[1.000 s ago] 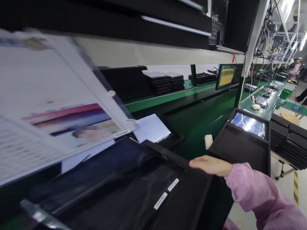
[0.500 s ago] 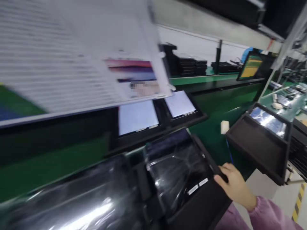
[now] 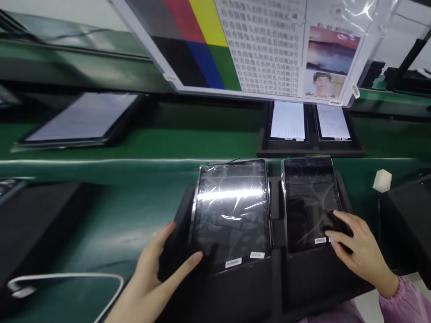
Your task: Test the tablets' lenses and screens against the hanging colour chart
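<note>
A tablet in clear film [image 3: 232,215] lies on the left side of a black tray [image 3: 235,300]; a second filmed tablet [image 3: 308,197] lies on the right side. White labels mark both tablets' lower edges. My left hand [image 3: 151,269] is open, thumb and forefinger spread, at the lower left corner of the left tablet. Over the lower right edge of the other tablet, my right hand [image 3: 358,246] reaches in from the right with its fingers bent and apart. Dark patches show between those fingers; whether the fingertips press on the screen, I cannot tell.
Two lit tablets [image 3: 288,121] sit in a black tray behind. A printed test chart [image 3: 262,49] hangs above them. Another lit tablet [image 3: 81,116] lies at the back left. A white cable [image 3: 67,275], a white block [image 3: 382,181] and black boxes [image 3: 412,220] flank the tray.
The view has swung left and steadied, bringing my left hand in beside the left tablet. My right hand has shifted from the tray's right rim to the right tablet's edge.
</note>
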### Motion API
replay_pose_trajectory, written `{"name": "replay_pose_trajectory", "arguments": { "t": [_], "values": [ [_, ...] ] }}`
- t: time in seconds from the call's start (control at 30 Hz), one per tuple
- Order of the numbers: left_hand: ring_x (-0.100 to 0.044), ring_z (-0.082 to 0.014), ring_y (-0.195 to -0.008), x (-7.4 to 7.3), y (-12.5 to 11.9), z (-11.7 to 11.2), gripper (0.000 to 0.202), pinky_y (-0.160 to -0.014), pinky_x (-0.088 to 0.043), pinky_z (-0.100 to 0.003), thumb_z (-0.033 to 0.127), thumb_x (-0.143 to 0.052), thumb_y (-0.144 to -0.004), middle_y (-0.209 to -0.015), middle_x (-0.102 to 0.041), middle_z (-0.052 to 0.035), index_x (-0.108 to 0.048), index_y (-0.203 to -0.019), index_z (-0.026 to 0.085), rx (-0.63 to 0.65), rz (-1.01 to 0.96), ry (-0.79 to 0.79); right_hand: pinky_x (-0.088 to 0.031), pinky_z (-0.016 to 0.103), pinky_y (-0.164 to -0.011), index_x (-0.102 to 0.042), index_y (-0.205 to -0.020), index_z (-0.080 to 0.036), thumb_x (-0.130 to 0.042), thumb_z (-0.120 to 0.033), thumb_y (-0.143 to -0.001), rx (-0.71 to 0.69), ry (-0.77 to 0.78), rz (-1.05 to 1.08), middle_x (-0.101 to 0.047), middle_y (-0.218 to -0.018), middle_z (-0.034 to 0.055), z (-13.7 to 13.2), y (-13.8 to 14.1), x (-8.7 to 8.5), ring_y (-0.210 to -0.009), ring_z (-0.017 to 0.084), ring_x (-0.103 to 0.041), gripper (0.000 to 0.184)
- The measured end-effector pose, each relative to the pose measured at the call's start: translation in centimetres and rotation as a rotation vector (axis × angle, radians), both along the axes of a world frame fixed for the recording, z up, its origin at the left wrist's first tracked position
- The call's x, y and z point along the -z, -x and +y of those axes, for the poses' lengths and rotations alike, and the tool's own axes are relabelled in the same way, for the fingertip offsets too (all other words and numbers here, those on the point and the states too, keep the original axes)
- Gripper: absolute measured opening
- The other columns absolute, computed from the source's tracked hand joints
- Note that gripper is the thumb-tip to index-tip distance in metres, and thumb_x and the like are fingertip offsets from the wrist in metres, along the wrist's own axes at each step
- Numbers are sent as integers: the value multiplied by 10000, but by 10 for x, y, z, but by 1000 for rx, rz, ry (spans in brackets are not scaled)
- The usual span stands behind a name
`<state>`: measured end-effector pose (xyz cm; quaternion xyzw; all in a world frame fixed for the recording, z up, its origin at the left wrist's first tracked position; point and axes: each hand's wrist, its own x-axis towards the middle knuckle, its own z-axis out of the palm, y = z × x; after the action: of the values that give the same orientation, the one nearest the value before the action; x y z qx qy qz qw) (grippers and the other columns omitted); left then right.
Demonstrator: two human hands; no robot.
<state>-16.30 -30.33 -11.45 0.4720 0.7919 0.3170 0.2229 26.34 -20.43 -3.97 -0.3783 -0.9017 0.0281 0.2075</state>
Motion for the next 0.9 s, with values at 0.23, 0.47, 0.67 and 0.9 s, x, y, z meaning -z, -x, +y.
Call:
{"name": "replay_pose_trajectory", "arguments": {
  "t": [0.23, 0.47, 0.67, 0.9],
  "values": [
    [-355, -343, -1534, -20, -26, 26, 827, -1275, -270, -547, 652, -594, -825, -1611, -447, -108, -413, -1521, 245, -220, -173, -30, -387, 567, -1186, -598, -1366, -258, -554, -498, -1019, 357, 234, 333, -457, -1507, 133, 93, 10, 12, -1429, 314, -434, 424],
    [-362, -354, -1529, -38, -19, 30, 629, -1256, -293, -593, 569, -564, -962, -1634, -418, -104, -384, -1509, 317, -174, -252, -7, -388, 519, -1197, -593, -1380, -226, -613, -553, -948, 374, 289, 474, -520, -1443, 134, 141, 29, 26, -1378, 282, -500, 542],
    [-395, -344, -1506, -79, -21, 85, 603, -1241, -335, -569, 482, -505, -985, -1625, -405, -162, -373, -1506, 208, 25, -65, -72, -472, 543, -1104, -709, -1218, -251, -720, -605, -838, 499, 367, 544, -567, -1415, 116, 136, 23, 24, -1327, 321, -545, 520],
    [-509, -337, -1411, -94, -56, 173, 590, -1171, -434, -541, 356, -544, -941, -1460, -589, -178, -424, -1467, 117, 334, 182, -96, -530, 543, -998, -745, -1122, -238, -765, -624, -789, 503, 368, 574, -630, -1360, 127, 140, 23, 22, -1250, 334, -606, 510]
  ]
}}
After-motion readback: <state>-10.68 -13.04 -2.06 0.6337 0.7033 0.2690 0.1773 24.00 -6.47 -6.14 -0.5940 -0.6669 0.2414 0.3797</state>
